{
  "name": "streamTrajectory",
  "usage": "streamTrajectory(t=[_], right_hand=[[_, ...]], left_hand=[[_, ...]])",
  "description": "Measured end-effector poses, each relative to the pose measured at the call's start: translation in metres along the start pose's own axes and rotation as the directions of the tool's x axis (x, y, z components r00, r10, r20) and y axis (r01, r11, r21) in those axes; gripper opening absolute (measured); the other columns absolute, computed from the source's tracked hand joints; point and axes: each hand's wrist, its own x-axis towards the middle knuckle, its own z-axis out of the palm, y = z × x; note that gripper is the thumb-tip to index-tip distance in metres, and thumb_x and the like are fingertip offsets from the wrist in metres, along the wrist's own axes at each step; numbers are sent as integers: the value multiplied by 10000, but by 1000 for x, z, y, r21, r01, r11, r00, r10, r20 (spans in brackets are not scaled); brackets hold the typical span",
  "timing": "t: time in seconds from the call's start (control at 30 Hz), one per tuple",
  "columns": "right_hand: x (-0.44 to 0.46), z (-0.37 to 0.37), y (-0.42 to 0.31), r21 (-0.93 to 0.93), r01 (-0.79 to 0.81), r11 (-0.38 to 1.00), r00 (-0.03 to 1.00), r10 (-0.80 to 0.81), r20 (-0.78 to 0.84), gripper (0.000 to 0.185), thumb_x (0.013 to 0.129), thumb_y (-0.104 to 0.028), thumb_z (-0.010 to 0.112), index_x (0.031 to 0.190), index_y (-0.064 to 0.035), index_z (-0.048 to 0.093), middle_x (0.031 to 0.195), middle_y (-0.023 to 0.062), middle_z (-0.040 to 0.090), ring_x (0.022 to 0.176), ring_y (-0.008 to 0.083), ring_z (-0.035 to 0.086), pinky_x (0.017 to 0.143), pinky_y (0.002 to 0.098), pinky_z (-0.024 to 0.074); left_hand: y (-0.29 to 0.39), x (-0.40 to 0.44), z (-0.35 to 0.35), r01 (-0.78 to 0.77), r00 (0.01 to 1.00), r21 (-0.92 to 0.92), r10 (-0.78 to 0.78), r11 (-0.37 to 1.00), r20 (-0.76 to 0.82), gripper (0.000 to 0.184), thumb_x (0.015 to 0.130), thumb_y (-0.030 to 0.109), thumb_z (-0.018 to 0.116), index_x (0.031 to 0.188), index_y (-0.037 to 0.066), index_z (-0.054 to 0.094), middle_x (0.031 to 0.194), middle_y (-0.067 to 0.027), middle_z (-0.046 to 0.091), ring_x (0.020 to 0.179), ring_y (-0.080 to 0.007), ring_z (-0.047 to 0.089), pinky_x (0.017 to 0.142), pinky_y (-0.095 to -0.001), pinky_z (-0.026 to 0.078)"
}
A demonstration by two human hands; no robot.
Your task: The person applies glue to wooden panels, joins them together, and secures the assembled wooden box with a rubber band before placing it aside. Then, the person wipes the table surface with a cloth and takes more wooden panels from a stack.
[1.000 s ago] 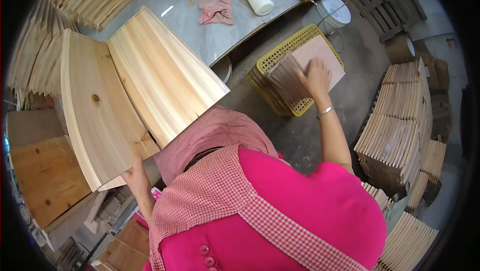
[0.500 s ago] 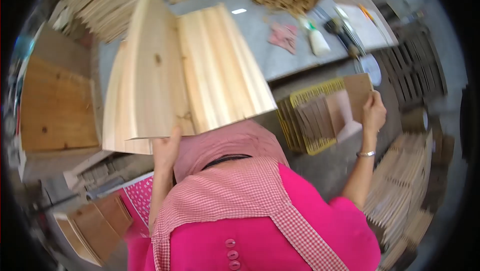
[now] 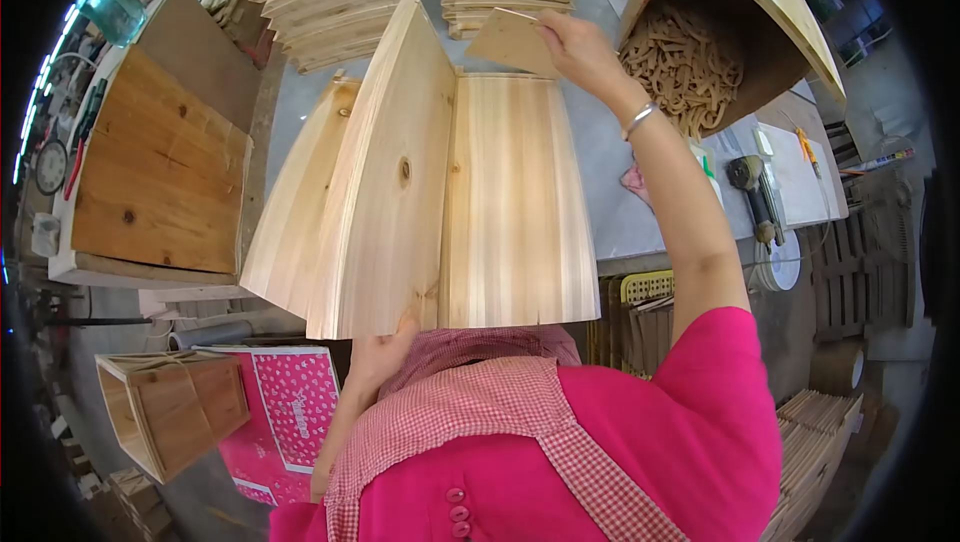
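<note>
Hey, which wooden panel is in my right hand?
The small thin panel, gripped at its edge by the right hand; the joined panels are much larger.

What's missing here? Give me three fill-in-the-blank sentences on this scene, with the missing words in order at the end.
1. The hand holding the thin panel is the person's ____ one.
2. The other hand grips the large boards, which are made of ____.
3. The perforated basket is coloured ____.

Missing words: right; wood; yellow.

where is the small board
In the head view, the small board is near the top centre, in the right hand, left of the open box.
</note>
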Motion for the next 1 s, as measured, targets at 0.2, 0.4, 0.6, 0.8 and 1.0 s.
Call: streamTrajectory(t=[0.2,0.4,0.6,0.8,1.0], right_hand=[[14,12,-2,-34,87,996,993,-84,85,158,973,-196,580,1043,-64,633,913,205,677,865,424,636,730,486,505],[32,19,-2,-114,103,988,963,-70,261,192,954,-241,561,985,-66,632,896,203,698,854,415,662,734,530,520],[65,34,2,-304,72,950,946,32,323,323,883,-365,663,1032,-79,683,979,171,718,944,382,674,788,517,527],[79,40,8,-267,44,963,950,42,308,368,843,-410,715,1014,-84,708,994,167,721,995,366,670,823,503,521],[75,43,5,-257,26,966,966,42,255,328,837,-400,716,957,-95,715,979,161,724,984,367,673,824,503,521]], left_hand=[[4,-3,0,87,996,21,-87,996,2,290,898,165,679,1113,-28,672,1016,-127,716,933,-216,669,815,-345,536],[13,-4,0,151,988,42,-152,988,20,288,896,177,685,1101,-26,681,993,-117,721,927,-206,672,810,-338,538],[10,-5,-1,93,995,116,-97,989,24,279,896,181,684,1093,-17,682,972,-121,723,909,-210,677,799,-334,540],[51,-1,0,250,956,140,-268,958,122,337,898,170,707,1177,-14,665,1100,-103,707,1001,-199,655,875,-319,523],[13,-13,5,349,931,-19,-344,937,120,374,913,248,672,1215,37,613,1136,-121,676,1053,-283,644,859,-372,551]])
